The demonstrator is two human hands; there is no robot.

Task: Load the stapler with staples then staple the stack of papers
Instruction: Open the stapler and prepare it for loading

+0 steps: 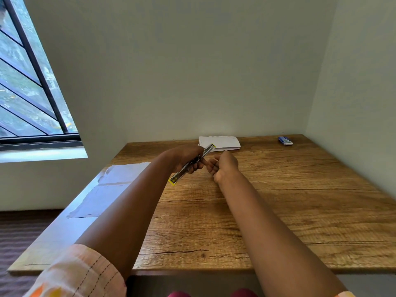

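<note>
Near the middle of the frame the left hand (188,160) wraps its fingers round a slim stapler (192,164), a long metal bar with yellow tips at both ends, held slanting from lower left up to the right above the wooden table (278,200). Just right of it the right hand (222,167) is curled, thumb and forefinger pinched together; whether a thin strip of staples sits between them is too small to tell. Behind the hands, against the back wall, lies a flat white stack of papers (222,142). In the table's far right corner rests a small blue box (285,140). The tabletop is grainy brown, with a pale sheet (107,187) taped along its left edge
</note>
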